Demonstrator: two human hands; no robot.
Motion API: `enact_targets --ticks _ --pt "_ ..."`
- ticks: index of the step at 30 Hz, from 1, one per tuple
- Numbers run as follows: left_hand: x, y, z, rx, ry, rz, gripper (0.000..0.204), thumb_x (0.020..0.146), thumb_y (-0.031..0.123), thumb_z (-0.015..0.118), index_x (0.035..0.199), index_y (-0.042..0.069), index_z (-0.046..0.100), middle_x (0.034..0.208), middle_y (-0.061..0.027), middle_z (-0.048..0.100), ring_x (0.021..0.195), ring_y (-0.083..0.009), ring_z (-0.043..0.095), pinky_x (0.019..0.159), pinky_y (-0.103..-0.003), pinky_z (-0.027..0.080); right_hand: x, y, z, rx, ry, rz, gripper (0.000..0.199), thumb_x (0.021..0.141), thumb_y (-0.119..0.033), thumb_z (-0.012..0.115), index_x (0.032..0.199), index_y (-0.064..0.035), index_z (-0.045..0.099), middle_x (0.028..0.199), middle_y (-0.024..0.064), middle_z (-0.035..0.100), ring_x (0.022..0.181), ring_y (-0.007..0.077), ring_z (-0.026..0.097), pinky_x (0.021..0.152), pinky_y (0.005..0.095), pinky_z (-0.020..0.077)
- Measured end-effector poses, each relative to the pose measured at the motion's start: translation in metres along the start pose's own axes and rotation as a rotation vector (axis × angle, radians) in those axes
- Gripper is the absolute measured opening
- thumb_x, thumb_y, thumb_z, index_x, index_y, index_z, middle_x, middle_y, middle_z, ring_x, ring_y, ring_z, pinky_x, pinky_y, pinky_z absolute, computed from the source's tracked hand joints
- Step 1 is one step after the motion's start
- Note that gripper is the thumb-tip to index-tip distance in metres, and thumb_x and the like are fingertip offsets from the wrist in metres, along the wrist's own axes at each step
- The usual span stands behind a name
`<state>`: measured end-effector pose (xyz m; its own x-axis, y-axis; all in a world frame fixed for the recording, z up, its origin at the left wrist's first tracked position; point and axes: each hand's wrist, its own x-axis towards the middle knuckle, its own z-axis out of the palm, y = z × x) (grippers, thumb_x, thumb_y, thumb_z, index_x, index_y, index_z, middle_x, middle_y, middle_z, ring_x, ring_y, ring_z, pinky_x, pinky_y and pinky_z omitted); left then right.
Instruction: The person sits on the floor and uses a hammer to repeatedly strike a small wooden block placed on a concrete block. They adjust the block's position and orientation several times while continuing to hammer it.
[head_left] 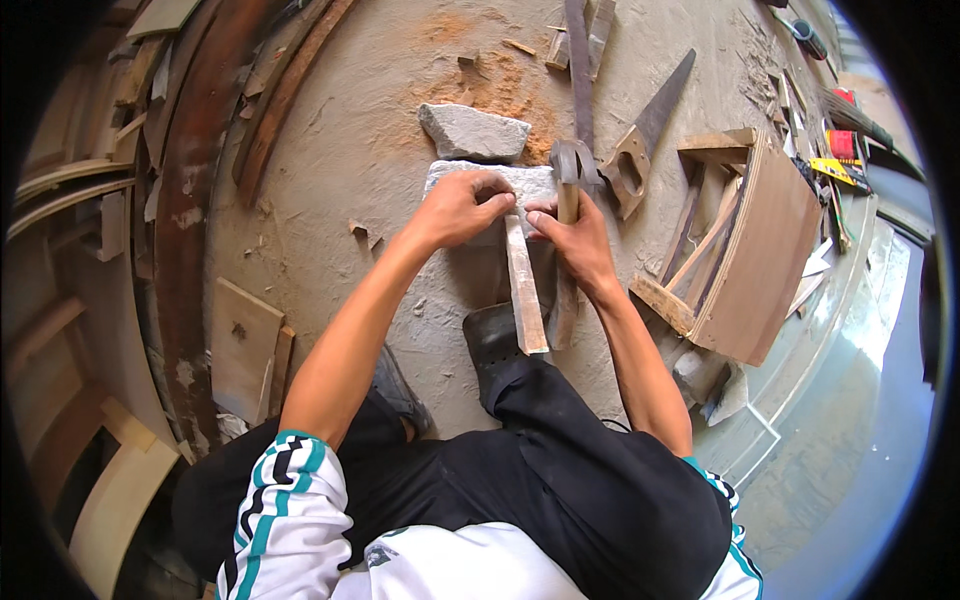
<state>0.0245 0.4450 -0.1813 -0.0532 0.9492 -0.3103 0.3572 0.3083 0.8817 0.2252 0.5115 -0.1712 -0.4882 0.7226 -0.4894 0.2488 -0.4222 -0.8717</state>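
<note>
In the middle my left hand (462,212) is closed, its thumb and fingers pinched at the far end of a narrow wooden strip (524,285). The strip's near end points toward me, over my dark shoe (492,345). Whether a nail or other small piece is in that pinch is too small to tell. My right hand (580,240) wraps round a hammer (572,168), its metal head upward and its wooden handle running down past the palm. The right thumb and fingertip come close beside the strip. Beneath both hands lies a pale stone block (450,172).
Another rough stone (475,133) lies just beyond the block, near orange sawdust (520,95). A handsaw (650,130) rests at the far right, beside a wooden box frame (750,250). Planks (285,100) and a board (243,345) lie left; a glass sheet (820,400) lies right.
</note>
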Motion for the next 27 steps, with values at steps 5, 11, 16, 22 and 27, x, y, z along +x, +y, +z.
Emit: enact_targets --ticks 5,11,16,22,27 --pt "0.002 -0.007 0.000 -0.024 -0.042 0.020 0.023 0.093 0.021 0.064 0.104 0.002 0.068 0.092 -0.0124 0.075 0.085 -0.0211 0.070 0.078 -0.035 0.053 -0.009 0.005 0.005 -0.038 -0.029 0.053 0.039 0.086 -0.008 0.076 0.117 0.0042 0.055 0.108 0.0109 0.069 0.092 0.0146 0.066 0.075 0.0277 0.0591" --pt "0.001 -0.010 -0.002 0.000 0.020 0.041 0.023 0.091 0.023 0.065 0.098 0.001 0.070 0.089 -0.0154 0.074 0.082 -0.0258 0.071 0.076 -0.036 0.054 -0.002 0.006 0.003 -0.167 -0.067 0.004 0.039 0.087 -0.009 0.076 0.118 0.0034 0.056 0.112 0.0103 0.070 0.096 0.0130 0.064 0.086 0.0283 0.0532" --pt "-0.001 -0.010 0.001 -0.019 0.033 -0.033 0.024 0.090 0.023 0.065 0.098 0.001 0.071 0.087 -0.0176 0.073 0.080 -0.0271 0.071 0.074 -0.037 0.054 -0.001 -0.001 0.004 -0.158 -0.124 0.001 0.042 0.087 -0.009 0.074 0.123 0.0029 0.054 0.112 0.0110 0.071 0.101 0.0122 0.062 0.090 0.0281 0.0498" --pt "-0.004 -0.013 0.004 -0.044 0.046 -0.002 0.023 0.090 0.021 0.065 0.098 0.000 0.071 0.087 -0.0178 0.073 0.080 -0.0245 0.072 0.073 -0.037 0.055 0.003 -0.006 0.001 -0.283 -0.165 0.030 0.045 0.089 -0.012 0.071 0.126 0.0024 0.052 0.116 0.0114 0.070 0.105 0.0136 0.062 0.094 0.0300 0.0480" --pt "-0.005 -0.014 0.003 -0.046 0.004 -0.033 0.021 0.090 0.018 0.065 0.100 0.000 0.070 0.089 -0.0169 0.074 0.083 -0.0200 0.072 0.073 -0.034 0.054 -0.001 -0.003 0.007 -0.318 -0.120 -0.029 0.041 0.090 -0.014 0.071 0.123 0.0009 0.054 0.113 0.0093 0.071 0.102 0.0128 0.062 0.092 0.0304 0.0488"
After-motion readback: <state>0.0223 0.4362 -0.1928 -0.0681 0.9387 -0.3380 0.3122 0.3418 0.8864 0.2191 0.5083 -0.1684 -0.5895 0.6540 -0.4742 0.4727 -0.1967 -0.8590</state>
